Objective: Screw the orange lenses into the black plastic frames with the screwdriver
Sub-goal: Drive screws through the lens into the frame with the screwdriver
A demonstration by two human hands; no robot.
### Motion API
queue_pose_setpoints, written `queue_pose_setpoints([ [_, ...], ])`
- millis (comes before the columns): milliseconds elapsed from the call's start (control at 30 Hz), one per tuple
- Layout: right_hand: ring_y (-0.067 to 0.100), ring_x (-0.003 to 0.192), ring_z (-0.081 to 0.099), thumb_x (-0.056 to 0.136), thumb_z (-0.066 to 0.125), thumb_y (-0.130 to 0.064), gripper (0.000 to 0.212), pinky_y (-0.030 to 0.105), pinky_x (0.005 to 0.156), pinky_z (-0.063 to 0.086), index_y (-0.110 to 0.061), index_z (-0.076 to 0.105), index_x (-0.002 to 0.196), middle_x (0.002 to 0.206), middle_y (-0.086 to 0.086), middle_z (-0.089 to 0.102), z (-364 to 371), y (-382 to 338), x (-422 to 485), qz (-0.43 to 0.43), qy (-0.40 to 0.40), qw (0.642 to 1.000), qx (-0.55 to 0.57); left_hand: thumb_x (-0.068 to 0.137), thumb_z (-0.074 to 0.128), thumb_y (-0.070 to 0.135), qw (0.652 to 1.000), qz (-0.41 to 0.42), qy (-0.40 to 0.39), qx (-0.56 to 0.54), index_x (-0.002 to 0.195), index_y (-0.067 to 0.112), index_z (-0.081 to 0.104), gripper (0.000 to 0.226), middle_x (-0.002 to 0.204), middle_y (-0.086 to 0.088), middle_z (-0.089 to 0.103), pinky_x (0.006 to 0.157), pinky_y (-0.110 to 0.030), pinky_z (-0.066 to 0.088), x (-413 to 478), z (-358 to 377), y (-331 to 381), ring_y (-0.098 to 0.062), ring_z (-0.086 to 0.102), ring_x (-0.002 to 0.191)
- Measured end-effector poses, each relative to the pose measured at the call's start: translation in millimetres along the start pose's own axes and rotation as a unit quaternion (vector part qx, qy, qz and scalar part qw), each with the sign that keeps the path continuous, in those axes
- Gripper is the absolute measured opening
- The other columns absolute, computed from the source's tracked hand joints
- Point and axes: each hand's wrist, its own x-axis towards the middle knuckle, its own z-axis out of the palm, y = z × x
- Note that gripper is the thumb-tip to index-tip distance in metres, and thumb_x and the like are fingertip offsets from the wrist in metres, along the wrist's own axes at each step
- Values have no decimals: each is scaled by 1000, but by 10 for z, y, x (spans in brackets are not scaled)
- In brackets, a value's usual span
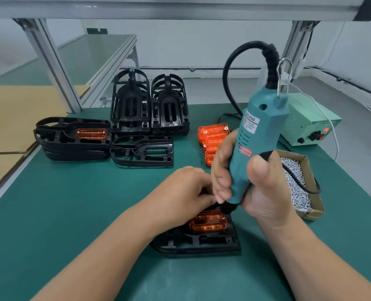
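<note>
The right hand [256, 183] is wrapped tight round the teal screwdriver [260, 135], thumb up its side, holding it nearly upright with the black nose down at the far right corner of the orange lens [208, 222]; that lens sits in the black frame [197, 244] lying flat on the green mat [71, 213] right in front of the person. The left hand [186, 187] is curled over the far edge of the lens, just beside the tool's nose; whether it pinches a screw or only steadies the part I cannot tell, since the fingers hide it.

The risk I see is those fingers sitting so close to the bit; if the bit jumps off the screw head it could nip them or scar the lens. A tilted tool could drive the screw crooked and strip the plastic; overdriving might crack the lens corner. The cable trails across the box of screws [297, 183] and could drag it. Spare lenses [212, 135] and an empty frame [143, 152] wait further back.
</note>
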Motion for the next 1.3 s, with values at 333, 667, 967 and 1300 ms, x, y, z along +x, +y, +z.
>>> queue_pose_setpoints([
  [333,19,45,47,84,83,-54,57,28,46,47,-7,55,98,64,10,49,-61,-93,34,-29,80,994,64,86,83,31,999,-16,-7,40,71,41,63,27,78,16,61,72,-16,39,22,93,-149,1,56,88],
  [667,15,54,43,107,42,-58,48,28,51,39,-15,58,92,69,1,45,-319,-99,88,-58,296,938,173,101,71,19,986,-65,40,-148,120,31,81,24,100,27,73,97,-15,47,4,-99,-189,6,68,103],
  [967,14,56,42,100,52,-57,43,26,51,40,-16,57,88,72,0,44,-387,-141,121,-70,385,895,214,89,77,32,978,-78,45,-189,97,39,65,17,87,13,80,88,-35,54,8,-13,-147,-5,73,85],
  [1300,15,58,42,100,54,-58,44,28,53,41,-15,57,89,73,1,45,-400,-151,126,-88,401,888,207,90,83,19,975,-63,58,-204,92,35,80,16,90,12,79,84,-24,59,10,60,-126,-7,74,87],
])
